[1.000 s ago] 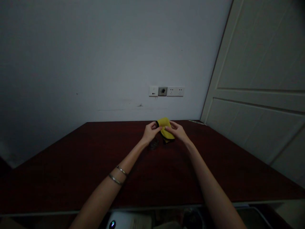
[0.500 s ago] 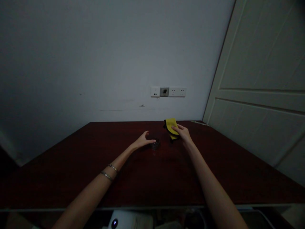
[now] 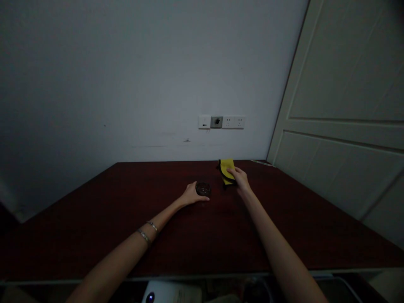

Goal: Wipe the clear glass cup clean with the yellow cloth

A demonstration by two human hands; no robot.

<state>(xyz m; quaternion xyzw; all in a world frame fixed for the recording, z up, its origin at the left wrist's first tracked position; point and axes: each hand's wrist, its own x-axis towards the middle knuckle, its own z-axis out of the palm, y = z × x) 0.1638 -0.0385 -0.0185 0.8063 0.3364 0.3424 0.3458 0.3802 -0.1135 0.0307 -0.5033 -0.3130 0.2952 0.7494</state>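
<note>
A small dark round dish sits on the dark red table, past its middle. My left hand rests on the table with its fingers curled round the dish's near left side. To the right, my right hand pinches a folded yellow cloth with a dark edge and holds it just above the table. Two thin bangles circle my left wrist.
A white wall stands behind the table with a row of sockets. A white panelled door closes off the right side. Below the table's near edge lies a white device with a small light.
My left hand let go of the yellow cloth, dropped to the table and closed round the dark dish. My right hand carried the cloth a little to the right.
</note>
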